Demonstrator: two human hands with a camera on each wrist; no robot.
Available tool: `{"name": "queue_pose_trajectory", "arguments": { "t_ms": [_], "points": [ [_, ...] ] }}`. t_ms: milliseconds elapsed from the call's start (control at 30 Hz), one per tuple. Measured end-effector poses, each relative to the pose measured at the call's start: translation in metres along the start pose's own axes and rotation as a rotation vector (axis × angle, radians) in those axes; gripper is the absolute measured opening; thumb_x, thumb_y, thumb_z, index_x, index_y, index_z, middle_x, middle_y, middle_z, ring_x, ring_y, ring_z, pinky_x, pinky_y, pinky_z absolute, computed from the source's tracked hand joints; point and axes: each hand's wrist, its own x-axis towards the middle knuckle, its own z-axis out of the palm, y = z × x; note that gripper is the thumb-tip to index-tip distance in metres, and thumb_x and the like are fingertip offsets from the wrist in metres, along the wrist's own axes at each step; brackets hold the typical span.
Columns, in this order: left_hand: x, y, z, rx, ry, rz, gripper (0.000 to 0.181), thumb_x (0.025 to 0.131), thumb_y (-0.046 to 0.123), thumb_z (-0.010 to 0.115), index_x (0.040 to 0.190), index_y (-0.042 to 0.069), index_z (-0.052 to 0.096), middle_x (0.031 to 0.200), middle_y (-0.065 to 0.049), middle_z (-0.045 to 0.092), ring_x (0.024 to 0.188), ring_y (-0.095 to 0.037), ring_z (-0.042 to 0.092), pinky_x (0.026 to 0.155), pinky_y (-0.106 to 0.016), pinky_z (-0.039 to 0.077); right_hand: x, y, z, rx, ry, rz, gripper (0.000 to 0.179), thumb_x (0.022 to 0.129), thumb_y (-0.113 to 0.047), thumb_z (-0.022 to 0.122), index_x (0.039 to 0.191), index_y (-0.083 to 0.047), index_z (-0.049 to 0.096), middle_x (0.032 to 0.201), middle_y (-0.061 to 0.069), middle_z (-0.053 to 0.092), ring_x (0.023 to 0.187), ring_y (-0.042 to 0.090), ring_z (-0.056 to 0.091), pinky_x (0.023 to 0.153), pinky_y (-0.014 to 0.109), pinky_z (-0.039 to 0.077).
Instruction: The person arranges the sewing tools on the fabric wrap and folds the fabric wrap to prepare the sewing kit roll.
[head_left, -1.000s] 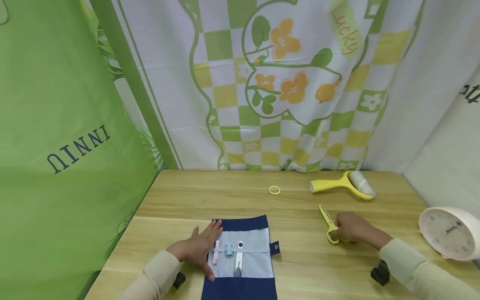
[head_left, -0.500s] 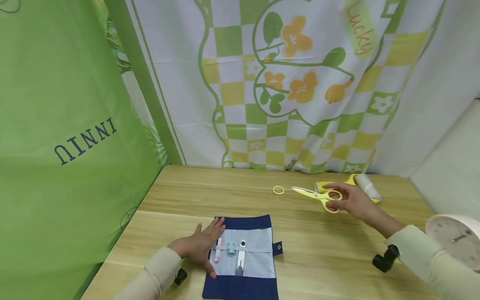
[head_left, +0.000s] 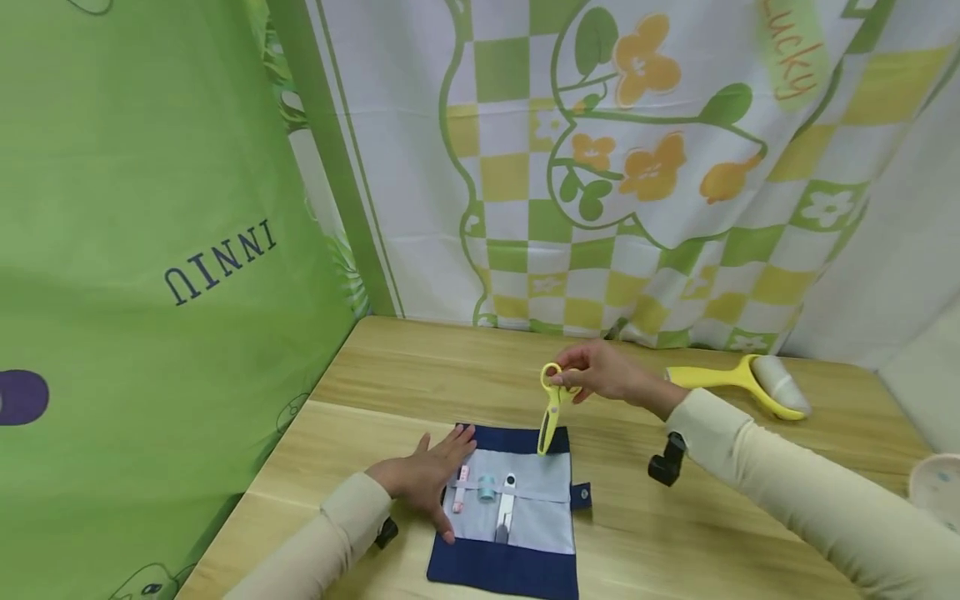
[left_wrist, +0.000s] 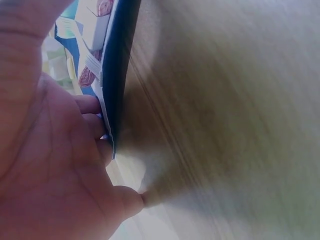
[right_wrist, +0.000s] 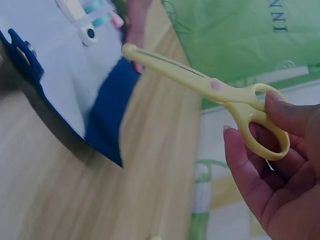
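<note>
My right hand pinches yellow scissors by their finger loops, blades closed and pointing down over the far edge of a navy fabric roll. In the right wrist view the thumb presses on the scissors' handle. The roll lies unfolded, its pale grey lining up. An elastic band across it holds a pink-and-white stick, a small teal cylinder and a slim white tool with a dark hole at one end. My left hand rests with spread fingers on the roll's left edge.
A yellow-handled lint roller lies at the back right of the wooden table. A round pale clock stands partly in view at the right edge. Printed curtain hangs behind, with green cloth at the left.
My right hand has lifted the scissors off the table, carried them left over the roll's far edge and turned their tips downward. My left hand has stayed on the roll. The head view has shifted.
</note>
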Motion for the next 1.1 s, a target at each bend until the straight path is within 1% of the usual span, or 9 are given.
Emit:
{"name": "queue_pose_trajectory", "arguments": {
  "t_ms": [100, 167, 233, 333, 500, 600, 867, 1000, 1100],
  "points": [
    [0.0, 0.002, -0.003, 0.009, -0.007, -0.005, 0.139, 0.061, 0.059, 0.089, 0.161, 0.006, 0.009, 0.171, -0.009, -0.008, 0.159, -0.03, -0.007, 0.122, -0.068, 0.005, 0.008, 0.002, 0.013, -0.028, -0.041, 0.009, 0.017, 0.094, -0.015, 0.07, 0.105, -0.003, 0.074, 0.086, 0.006, 0.075, 0.077, 0.014, 0.067, 0.068, 0.043, 0.062],
    [0.0, 0.002, -0.005, 0.014, -0.007, -0.014, 0.139, 0.061, 0.059, 0.089, 0.161, 0.006, 0.009, 0.171, -0.009, -0.008, 0.159, -0.03, -0.007, 0.122, -0.068, 0.005, 0.014, 0.005, 0.02, -0.049, -0.063, -0.011, 0.016, 0.093, -0.013, 0.07, 0.103, -0.001, 0.074, 0.082, 0.007, 0.075, 0.072, 0.012, 0.066, 0.067, 0.044, 0.062],
    [0.0, 0.002, -0.007, 0.019, -0.005, -0.018, 0.14, 0.061, 0.06, 0.089, 0.161, 0.007, 0.008, 0.171, -0.009, -0.009, 0.159, -0.029, -0.007, 0.122, -0.067, 0.005, 0.02, 0.007, 0.026, -0.065, -0.067, -0.025, 0.014, 0.092, -0.011, 0.071, 0.1, -0.001, 0.075, 0.082, 0.01, 0.075, 0.07, 0.011, 0.067, 0.065, 0.043, 0.062],
    [0.002, 0.002, -0.008, 0.032, -0.001, -0.021, 0.14, 0.061, 0.061, 0.089, 0.161, 0.007, 0.008, 0.171, -0.008, -0.009, 0.159, -0.029, -0.006, 0.122, -0.067, 0.005, 0.028, 0.014, 0.033, -0.089, -0.063, -0.049, 0.013, 0.091, -0.008, 0.071, 0.1, 0.001, 0.074, 0.087, 0.013, 0.077, 0.07, 0.011, 0.068, 0.063, 0.04, 0.062],
    [0.006, 0.002, -0.008, 0.032, 0.0, -0.01, 0.139, 0.06, 0.061, 0.089, 0.161, 0.007, 0.01, 0.171, -0.009, -0.007, 0.159, -0.029, -0.005, 0.122, -0.067, 0.006, 0.037, 0.021, 0.045, -0.118, -0.073, -0.029, 0.012, 0.091, -0.007, 0.072, 0.099, 0.001, 0.074, 0.088, 0.013, 0.076, 0.07, 0.011, 0.068, 0.065, 0.04, 0.062],
    [0.005, 0.002, -0.006, 0.025, -0.002, -0.007, 0.139, 0.061, 0.06, 0.089, 0.161, 0.006, 0.01, 0.171, -0.01, -0.006, 0.159, -0.029, -0.005, 0.122, -0.067, 0.007, 0.039, 0.02, 0.053, -0.124, -0.092, -0.007, 0.012, 0.09, -0.006, 0.072, 0.099, 0.001, 0.075, 0.086, 0.012, 0.076, 0.068, 0.012, 0.068, 0.065, 0.042, 0.062],
    [0.002, 0.002, -0.004, 0.023, -0.008, -0.015, 0.138, 0.061, 0.061, 0.089, 0.161, 0.008, 0.009, 0.171, -0.009, -0.007, 0.159, -0.029, -0.006, 0.122, -0.068, 0.007, 0.041, 0.026, 0.066, -0.139, -0.15, 0.057, 0.008, 0.091, -0.012, 0.073, 0.096, -0.006, 0.076, 0.079, 0.003, 0.073, 0.065, 0.011, 0.065, 0.063, 0.037, 0.062],
    [0.001, 0.002, -0.004, 0.02, -0.02, -0.024, 0.137, 0.062, 0.061, 0.088, 0.162, 0.009, 0.009, 0.171, -0.008, -0.008, 0.159, -0.028, -0.007, 0.122, -0.067, 0.007, 0.04, 0.031, 0.072, -0.151, -0.168, 0.068, 0.008, 0.09, -0.013, 0.074, 0.095, -0.007, 0.076, 0.079, 0.001, 0.073, 0.064, 0.009, 0.063, 0.061, 0.034, 0.061],
    [0.002, 0.002, -0.004, 0.018, -0.022, -0.025, 0.138, 0.062, 0.062, 0.088, 0.162, 0.009, 0.009, 0.171, -0.007, -0.009, 0.159, -0.027, -0.008, 0.122, -0.067, 0.006, 0.037, 0.034, 0.078, -0.131, -0.171, 0.095, 0.007, 0.089, -0.011, 0.075, 0.095, -0.006, 0.076, 0.077, 0.0, 0.072, 0.064, 0.009, 0.063, 0.061, 0.033, 0.061]
  ]
}}
